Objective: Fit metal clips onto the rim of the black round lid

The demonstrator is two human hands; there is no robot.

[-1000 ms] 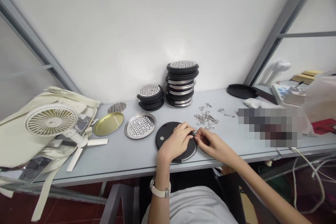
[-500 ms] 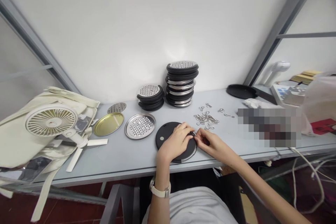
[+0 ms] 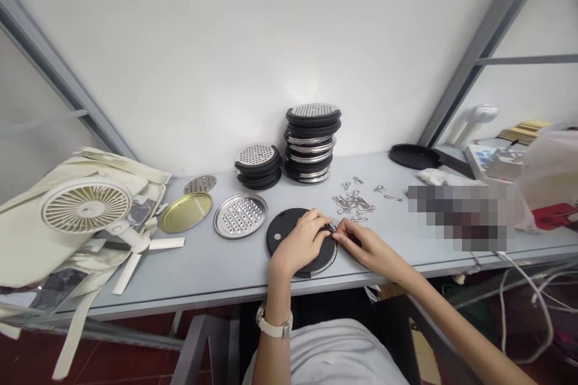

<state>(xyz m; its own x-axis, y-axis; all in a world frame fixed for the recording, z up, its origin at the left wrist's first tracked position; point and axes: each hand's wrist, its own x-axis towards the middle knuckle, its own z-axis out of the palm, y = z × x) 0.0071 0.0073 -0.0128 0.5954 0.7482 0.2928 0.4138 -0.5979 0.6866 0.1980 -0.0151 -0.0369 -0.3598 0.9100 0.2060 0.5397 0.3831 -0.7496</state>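
A round black grater case [image 3: 280, 245] lies flat near the table's front edge, a silvery rim along its lower right. Over its top lies my left hand [image 3: 301, 240], fingers bent and gripping the case near its right side. Against that side my right hand [image 3: 361, 245] is closed in a pinch on a small metal clip [image 3: 333, 228], whose far part is hidden by the fingertips. Just beyond, a loose pile of small metal wire clips [image 3: 354, 200] lies on the table. Left of the case is a round metal grater plate [image 3: 241, 215].
Behind stand a tall stack of black-rimmed graters [image 3: 313, 143] and a shorter stack [image 3: 258, 166]. Leftward are a gold-coloured round lid [image 3: 186, 212], a perforated disc [image 3: 200, 184] and a white fan [image 3: 88, 207] on a cream bag. A black round tray [image 3: 413, 157] lies back right.
Both hands stay at the right side of the case, with only slight finger movement. The whole view has shifted slightly.
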